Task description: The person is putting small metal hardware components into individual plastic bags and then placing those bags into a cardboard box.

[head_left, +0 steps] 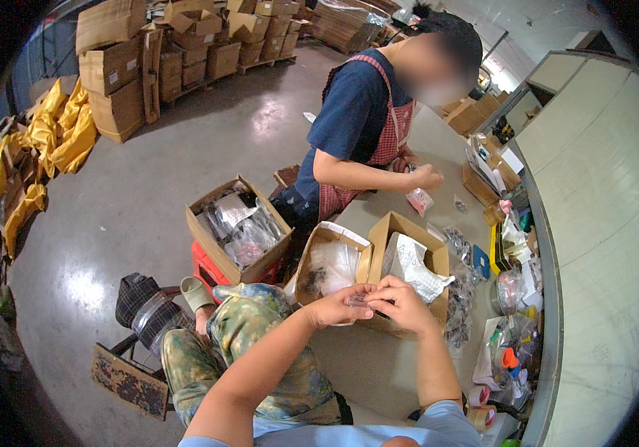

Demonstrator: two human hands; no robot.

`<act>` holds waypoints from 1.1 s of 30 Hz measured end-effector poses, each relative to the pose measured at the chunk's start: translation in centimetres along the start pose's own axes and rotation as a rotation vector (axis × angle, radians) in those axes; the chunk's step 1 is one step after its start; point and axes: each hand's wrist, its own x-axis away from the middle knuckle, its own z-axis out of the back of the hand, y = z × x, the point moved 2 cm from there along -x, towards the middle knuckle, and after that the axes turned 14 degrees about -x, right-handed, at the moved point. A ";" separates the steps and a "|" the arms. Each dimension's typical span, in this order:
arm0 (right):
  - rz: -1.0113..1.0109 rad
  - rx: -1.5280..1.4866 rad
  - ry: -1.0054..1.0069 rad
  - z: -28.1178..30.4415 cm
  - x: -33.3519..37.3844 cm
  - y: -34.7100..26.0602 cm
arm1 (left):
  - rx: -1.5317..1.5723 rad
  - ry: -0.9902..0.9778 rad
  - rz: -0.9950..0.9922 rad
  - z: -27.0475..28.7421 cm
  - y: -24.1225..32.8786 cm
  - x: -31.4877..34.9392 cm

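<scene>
My left hand (336, 306) and my right hand (403, 304) meet at the front of two open cardboard boxes. Between their fingertips is a small clear plastic piece (356, 300), perhaps a little bag; it is too small to make out fully. Fingers of both hands are pinched closed on it. Just beyond my left hand, one carton (369, 262) holds clear plastic bags (334, 265) and some dark small parts. Behind my right hand, the other carton (442, 257) has a crumpled white sheet with handwriting (412, 270) lying in it.
Across the table, a co-worker in a checked apron (403, 127) handles a small bag (419, 201). Bagged parts (459, 305) lie right of the boxes. Tape rolls (481, 417) and clutter line the right edge. A filled carton (263, 261) rests on a red stool (204, 264) at left.
</scene>
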 end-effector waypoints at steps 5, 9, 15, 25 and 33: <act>-0.093 -0.810 0.229 0.7 -0.1 0.8 | -0.186 -0.024 -0.002 -0.4 0.3 -0.2; -0.072 -0.881 0.169 -1.4 -0.6 0.9 | -0.206 -0.061 0.028 -0.1 -0.4 -0.3; -0.087 -0.845 0.198 -1.3 0.3 1.4 | 0.027 -0.053 0.012 -0.2 0.1 -0.2; -0.095 -0.198 -0.041 -1.4 -0.8 -1.5 | 0.061 -0.201 -0.028 -0.5 -0.7 -0.1; 0.121 0.106 -0.061 -2.4 0.3 -1.3 | 0.052 -0.045 -0.004 -0.2 -0.9 -0.1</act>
